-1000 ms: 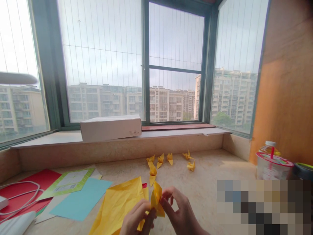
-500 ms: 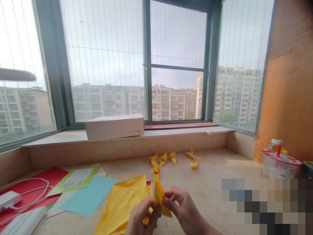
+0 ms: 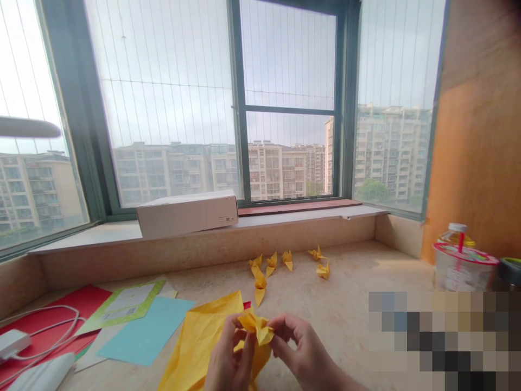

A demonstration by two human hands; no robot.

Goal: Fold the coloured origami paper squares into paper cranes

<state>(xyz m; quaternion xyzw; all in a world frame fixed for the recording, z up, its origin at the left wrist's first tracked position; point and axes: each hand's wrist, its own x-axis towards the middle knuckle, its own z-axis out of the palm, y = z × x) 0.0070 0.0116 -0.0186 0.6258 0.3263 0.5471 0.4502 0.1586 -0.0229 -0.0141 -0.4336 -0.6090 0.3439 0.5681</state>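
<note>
A partly folded piece of yellow origami paper [image 3: 257, 325] is pinched between both hands at the bottom middle of the head view. My left hand [image 3: 232, 353] grips its left side, thumb and fingers closed. At its right edge, my right hand [image 3: 299, 342] pinches it between thumb and forefinger. Under and beside my left hand lies a large creased sheet of yellow paper [image 3: 199, 342]. Beyond the hands stand several small folded yellow paper cranes [image 3: 272, 264], the nearest one [image 3: 259, 287] just past the held paper.
On the left lie a light blue sheet [image 3: 148, 331], a green-bordered card [image 3: 126, 306], red paper [image 3: 79, 304] and a white charger [image 3: 14, 345] with its cable. A white box [image 3: 187, 215] rests on the window ledge. A lidded cup [image 3: 464, 266] with a straw stands right.
The held yellow paper has turned from an upright pointed shape to a spread, angled one with its folds facing me. Both hands keep hold of it. The view has shifted slightly.
</note>
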